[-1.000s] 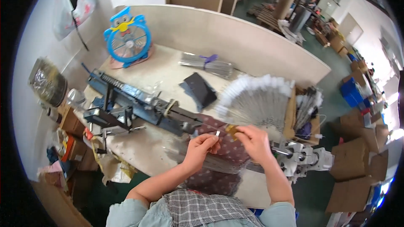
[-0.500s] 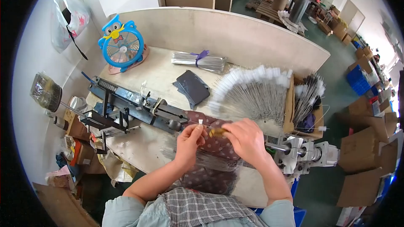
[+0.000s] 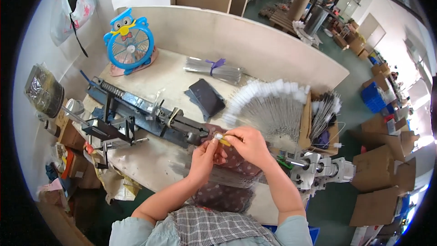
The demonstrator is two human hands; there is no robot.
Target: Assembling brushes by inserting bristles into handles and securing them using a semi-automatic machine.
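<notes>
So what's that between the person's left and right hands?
In the head view, a small white piece pinched by the left hand and a small yellow thing held by the right hand; whether they touch is unclear.

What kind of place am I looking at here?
Most likely a small workshop or factory floor. A long metal bench fixture sits on the worktable, a big fan of thin, white-tipped rods is spread beyond the person's hands, and open cardboard boxes stand at the right.
</notes>
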